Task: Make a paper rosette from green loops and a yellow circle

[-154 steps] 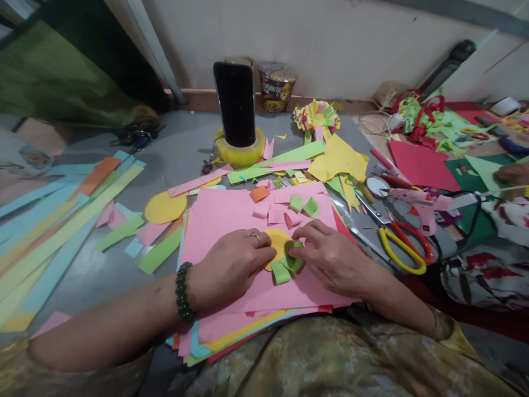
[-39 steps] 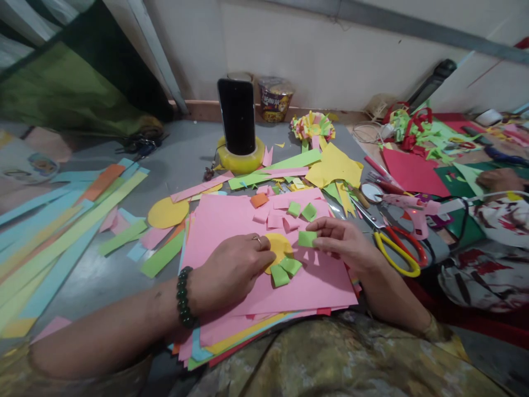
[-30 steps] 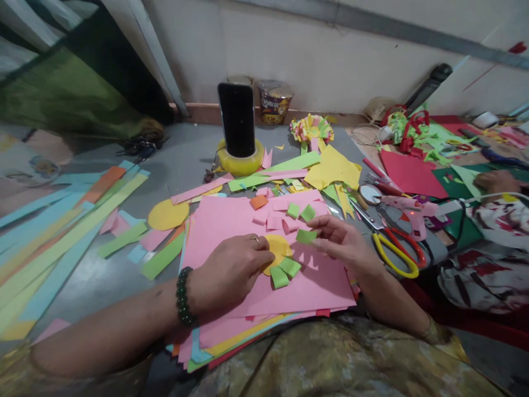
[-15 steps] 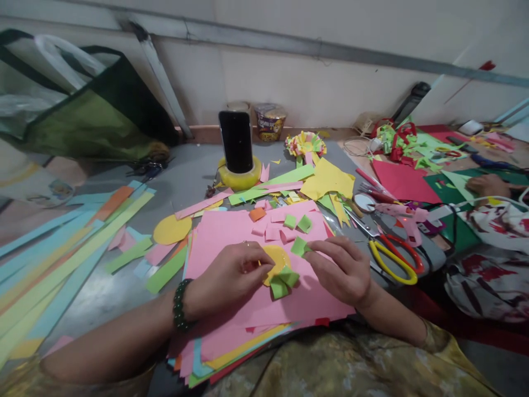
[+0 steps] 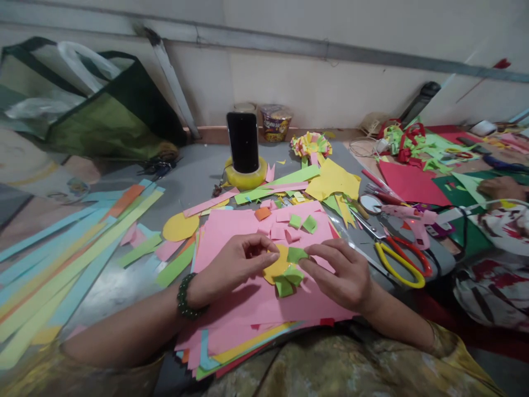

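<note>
Both hands meet near the middle of the frame over a yellow paper disc (image 5: 273, 271), which lies on a stack of pink sheets (image 5: 243, 306) with other colours showing at its lower edges. Fingers of the right hand (image 5: 341, 273) grip a small green paper piece (image 5: 295, 254) at the upper right edge of the disc; from this view it cannot be told whether the piece touches the disc. Thumb and fingers of the left hand (image 5: 239, 262) are at the disc's upper left, bent close together; whether they pinch its edge or only rest on it is unclear. A dark green beaded bracelet (image 5: 188, 298) circles the left wrist. Two more folded green pieces (image 5: 283, 286) sit side by side at the disc's lower right edge.

Just above the hands, small folded pink pieces (image 5: 292, 236), two green ones and an orange one (image 5: 263, 213) lie on the upper part of the stack. A second yellow disc (image 5: 181, 226) lies left of it, near long coloured strips (image 5: 88, 256) at frame left. At upper centre, a dark-screened phone (image 5: 243, 142) stands in a yellow ring (image 5: 246, 176). Scissors (image 5: 400, 266) and a pink glue gun (image 5: 414, 219) lie right of centre; another person's hand (image 5: 502, 188) shows at the right edge.
</note>
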`<state>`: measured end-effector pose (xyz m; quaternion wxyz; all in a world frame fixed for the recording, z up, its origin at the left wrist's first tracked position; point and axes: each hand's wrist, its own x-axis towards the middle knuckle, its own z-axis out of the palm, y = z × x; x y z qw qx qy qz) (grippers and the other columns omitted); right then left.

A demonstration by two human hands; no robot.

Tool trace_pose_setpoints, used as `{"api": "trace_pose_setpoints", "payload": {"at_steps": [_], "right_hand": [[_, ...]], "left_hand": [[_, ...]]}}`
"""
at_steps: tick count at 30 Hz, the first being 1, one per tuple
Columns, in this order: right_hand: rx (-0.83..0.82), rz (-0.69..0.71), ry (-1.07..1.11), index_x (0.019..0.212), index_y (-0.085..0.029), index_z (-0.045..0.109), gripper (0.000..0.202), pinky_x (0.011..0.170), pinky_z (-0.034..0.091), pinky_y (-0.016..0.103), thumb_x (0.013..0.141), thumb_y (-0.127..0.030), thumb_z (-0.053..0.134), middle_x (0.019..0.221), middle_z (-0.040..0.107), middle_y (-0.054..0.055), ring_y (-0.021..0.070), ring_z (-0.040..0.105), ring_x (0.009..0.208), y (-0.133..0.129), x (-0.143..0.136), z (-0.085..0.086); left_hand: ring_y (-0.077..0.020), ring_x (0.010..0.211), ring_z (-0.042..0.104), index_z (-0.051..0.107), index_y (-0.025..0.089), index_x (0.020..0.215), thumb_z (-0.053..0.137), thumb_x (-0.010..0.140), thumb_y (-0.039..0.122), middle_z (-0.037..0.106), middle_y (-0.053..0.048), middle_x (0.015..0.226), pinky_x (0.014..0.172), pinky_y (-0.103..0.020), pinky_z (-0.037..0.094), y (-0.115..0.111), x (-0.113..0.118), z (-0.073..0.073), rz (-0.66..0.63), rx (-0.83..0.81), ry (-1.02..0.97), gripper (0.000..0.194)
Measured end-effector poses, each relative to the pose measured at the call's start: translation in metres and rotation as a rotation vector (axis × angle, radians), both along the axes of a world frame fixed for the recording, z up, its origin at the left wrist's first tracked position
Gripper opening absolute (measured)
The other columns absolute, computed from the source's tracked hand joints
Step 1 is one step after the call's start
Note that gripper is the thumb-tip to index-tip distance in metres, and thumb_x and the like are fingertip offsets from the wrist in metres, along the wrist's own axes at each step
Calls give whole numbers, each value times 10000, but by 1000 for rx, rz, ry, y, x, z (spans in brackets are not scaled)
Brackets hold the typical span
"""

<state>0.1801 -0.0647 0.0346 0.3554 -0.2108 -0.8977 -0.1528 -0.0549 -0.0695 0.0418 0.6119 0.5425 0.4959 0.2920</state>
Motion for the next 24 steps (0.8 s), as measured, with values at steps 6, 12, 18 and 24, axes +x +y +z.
{"api": "trace_pose_setpoints", "payload": {"at_steps": [6, 12, 18, 24], "right_hand": [[-4, 43, -68, 978, -239, 708, 234, 715, 598, 286, 866, -44, 642, 913, 721, 63, 163, 655, 833, 0, -6, 2], [-85, 170, -15, 972, -201, 667, 224, 689, 584, 286, 861, -16, 609, 856, 699, 72, 165, 637, 771, -1, -14, 0], [-762, 74, 258, 1135, -212, 572, 218, 682, 593, 300, 923, -166, 558, 984, 724, 86, 177, 693, 838, -3, -13, 2], [-1277, -5, 421, 971, -228, 547, 243, 550, 531, 219, 815, -307, 716, 778, 659, -18, 113, 642, 616, -1, -27, -5]], "left_hand": [[-65, 463, 410, 659, 165, 898, 748, 715, 538, 432, 89, 570, 409, -176, 314, 0, 3, -6, -59, -27, -51, 425], [-60, 459, 400, 593, 173, 738, 725, 743, 485, 507, 60, 561, 414, -178, 306, -2, 8, -8, -100, -20, -100, 339], [-67, 466, 388, 566, 182, 710, 681, 727, 403, 484, 68, 532, 430, -185, 300, -5, 10, -4, -64, 25, -80, 250], [-89, 579, 431, 559, 181, 755, 671, 712, 350, 502, 51, 641, 522, -208, 362, -6, 10, -8, -64, 110, -71, 207]]}}
